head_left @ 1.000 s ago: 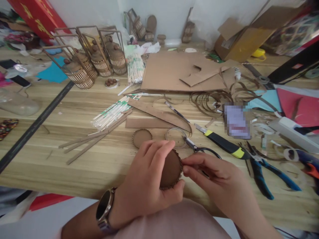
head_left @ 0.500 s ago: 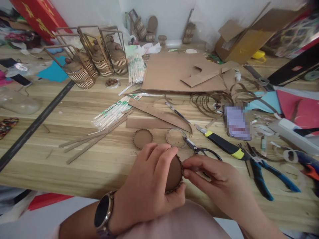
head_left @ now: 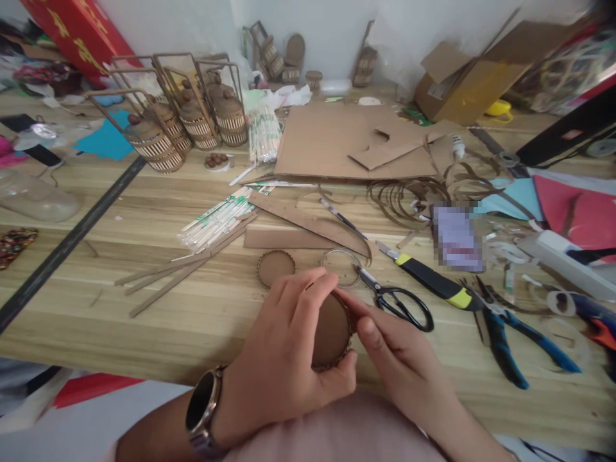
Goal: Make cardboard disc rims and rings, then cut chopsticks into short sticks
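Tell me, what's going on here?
A person's left hand grips a round brown piece with a ridged rim, while the right hand has its fingers at the piece's right edge. A similar disc lies on the wooden table beyond them. Scissors, a utility knife and pliers lie to the right, untouched.
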{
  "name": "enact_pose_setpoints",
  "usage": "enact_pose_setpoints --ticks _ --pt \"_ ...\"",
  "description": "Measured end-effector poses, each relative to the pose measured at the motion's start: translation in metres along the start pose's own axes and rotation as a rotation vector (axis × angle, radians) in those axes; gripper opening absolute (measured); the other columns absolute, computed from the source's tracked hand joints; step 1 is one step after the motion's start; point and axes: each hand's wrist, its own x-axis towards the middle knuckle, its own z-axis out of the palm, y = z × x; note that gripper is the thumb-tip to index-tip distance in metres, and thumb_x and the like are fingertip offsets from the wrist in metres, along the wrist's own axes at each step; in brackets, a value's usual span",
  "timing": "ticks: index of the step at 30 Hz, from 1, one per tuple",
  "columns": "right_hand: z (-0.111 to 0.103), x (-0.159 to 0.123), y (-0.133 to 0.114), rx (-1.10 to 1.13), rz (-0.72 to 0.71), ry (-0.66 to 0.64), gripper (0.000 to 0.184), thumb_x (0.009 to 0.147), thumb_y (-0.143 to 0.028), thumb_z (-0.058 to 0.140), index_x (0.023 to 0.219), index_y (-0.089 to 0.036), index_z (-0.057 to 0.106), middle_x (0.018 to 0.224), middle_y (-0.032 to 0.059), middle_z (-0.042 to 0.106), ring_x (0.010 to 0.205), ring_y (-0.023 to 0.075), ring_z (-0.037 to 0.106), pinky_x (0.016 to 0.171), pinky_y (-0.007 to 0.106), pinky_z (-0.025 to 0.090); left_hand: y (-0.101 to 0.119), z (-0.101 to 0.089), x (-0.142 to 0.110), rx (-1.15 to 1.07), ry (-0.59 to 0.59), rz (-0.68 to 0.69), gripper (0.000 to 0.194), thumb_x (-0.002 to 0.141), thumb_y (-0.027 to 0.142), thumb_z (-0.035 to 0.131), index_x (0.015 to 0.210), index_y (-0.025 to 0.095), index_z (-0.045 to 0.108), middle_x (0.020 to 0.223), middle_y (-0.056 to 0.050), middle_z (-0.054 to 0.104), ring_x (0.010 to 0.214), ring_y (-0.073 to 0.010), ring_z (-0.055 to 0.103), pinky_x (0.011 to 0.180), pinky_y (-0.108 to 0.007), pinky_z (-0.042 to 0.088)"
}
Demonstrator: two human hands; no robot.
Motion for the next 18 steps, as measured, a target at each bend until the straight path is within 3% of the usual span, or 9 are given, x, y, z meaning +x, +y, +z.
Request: enact_pose_setpoints --ticks 5,9,12,15,18 --pt "-0.002 -0.007 0.016 -0.144 0.015 0.012 0.043 0.1 -0.044 0.041 0.132 -0.022 0.06 0.088 0.005 0.074 0.083 0.0183 0.072 0.069 0.027 0.058 -0.011 0.007 0.004 -0.059 -0.112 0.009 0.061 0.081 0.025 0.064 0.134 0.013 0.037 0.127 -0.015 0.055 0.118 -0.0274 0.051 0.102 -0.043 0.045" --pt "-0.022 -0.023 0.048 -0.539 0.056 0.19 0.035 0.096 -0.04 0.047 0.119 -0.02 0.065 0.095 0.0083 0.074 0.083 0.0215 0.071 0.071 0.033 0.059 -0.029 0.017 0.005 0.02 -0.266 0.019 0.054 0.087 0.034 0.064 0.131 0.012 0.043 0.129 -0.017 0.055 0.118 -0.0316 0.05 0.101 -0.049 0.045" --pt "-0.043 -0.034 0.073 -0.876 0.037 0.294 0.037 0.096 -0.043 0.045 0.112 -0.017 0.066 0.102 0.014 0.071 0.093 0.0297 0.068 0.082 0.046 0.056 -0.038 0.027 0.003 0.139 -0.377 0.021 0.058 0.086 0.045 0.066 0.131 0.013 0.048 0.132 -0.018 0.053 0.118 -0.0349 0.05 0.1 -0.053 0.045" --pt "-0.057 -0.037 0.087 -1.059 0.033 0.249 0.04 0.096 -0.038 0.043 0.12 -0.012 0.062 0.104 0.016 0.07 0.093 0.0314 0.067 0.082 0.047 0.056 -0.043 0.036 -0.001 0.239 -0.436 0.038 0.064 0.082 0.051 0.07 0.13 0.013 0.051 0.132 -0.019 0.054 0.117 -0.0363 0.052 0.098 -0.055 0.046" --pt "-0.061 -0.032 0.088 -1.112 -0.022 0.191 0.036 0.098 -0.034 0.04 0.119 -0.012 0.059 0.102 0.0146 0.07 0.092 0.0289 0.068 0.078 0.041 0.057 -0.047 0.041 -0.004 0.277 -0.412 0.087 0.077 0.075 0.064 0.068 0.13 0.012 0.053 0.135 -0.021 0.052 0.127 -0.0414 0.044 0.105 -0.062 0.038"
